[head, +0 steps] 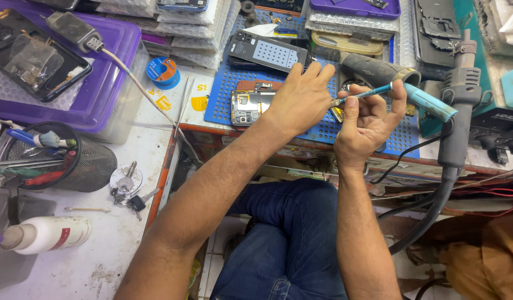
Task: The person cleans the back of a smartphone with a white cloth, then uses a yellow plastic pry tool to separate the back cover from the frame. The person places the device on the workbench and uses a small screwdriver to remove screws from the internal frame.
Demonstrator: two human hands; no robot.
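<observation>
My right hand (368, 122) grips a teal-handled screwdriver (423, 100), its metal tip pointing left toward my left hand (301, 100). My left hand lies palm down with closed fingers on an opened phone (249, 105), whose circuit board shows. The phone rests on a blue perforated work mat (223, 100). What lies under my left palm is hidden. A dark phone back panel (270, 53) lies just beyond my left fingers.
A hot-air gun (459, 105) stands upright at right with its thick cable hanging down. A purple tray (101, 83) with a phone part sits at left. A mesh tool cup (87, 164), keys (128, 194), a white bottle (48, 233) and tweezers (184, 105) lie nearby.
</observation>
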